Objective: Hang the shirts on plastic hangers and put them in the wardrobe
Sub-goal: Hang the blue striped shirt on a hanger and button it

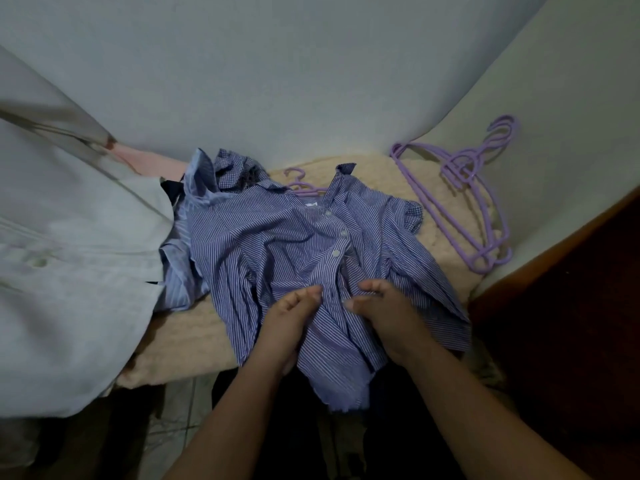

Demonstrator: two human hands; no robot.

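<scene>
Two hands, left (pixel 291 320) and right (pixel 384 318), pinching striped shirt (pixel 277 237) placket, label unreadable

Cream blanket (pixel 194 344) under shirts (pixel 277 244), hangers (pixel 464 188)

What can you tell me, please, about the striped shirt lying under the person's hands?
The striped shirt is woven cloth in fine blue-and-white stripes, with a collar, white buttons down an unfastened placket and a checked cuff lining. It lies crumpled, collar away from the person, on a cream fleecy blanket, its hem hanging over the near edge. The left hand and right hand pinch the placket low down. It overlaps a paler blue shirt and a purple hanger.
</scene>
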